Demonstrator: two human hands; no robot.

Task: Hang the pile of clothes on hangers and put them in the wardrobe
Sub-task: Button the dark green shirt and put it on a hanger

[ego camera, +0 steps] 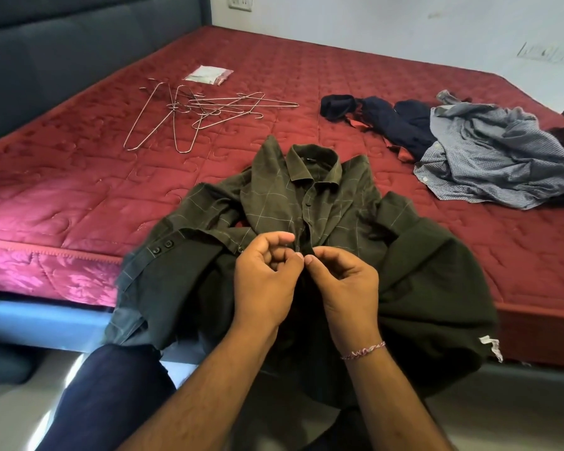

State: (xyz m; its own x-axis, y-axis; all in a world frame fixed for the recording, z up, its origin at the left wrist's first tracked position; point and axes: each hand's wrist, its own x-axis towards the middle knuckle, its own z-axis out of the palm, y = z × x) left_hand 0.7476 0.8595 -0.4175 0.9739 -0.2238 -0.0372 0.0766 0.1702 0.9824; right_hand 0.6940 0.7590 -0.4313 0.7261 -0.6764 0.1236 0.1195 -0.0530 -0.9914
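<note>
Fingers of left hand (264, 275) and right hand (342, 281) curled, pinching placket of olive shirt (310, 203), draped over mattress (79, 196) near edge. Clothes pile (489, 154) right side. Wire hangers (192, 112) and packet (208, 74) toward far-left corner.

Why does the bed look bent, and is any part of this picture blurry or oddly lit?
Head view: the wide-angle lens bows the mattress edges. The shirt's cuff at lower left is smeared, while the hangers stay sharp. The mattress side glows pinkish at left, and bright glare streaks the floor at bottom left. Left hand and right hand pinch the shirt front, fairly sharp.
</note>
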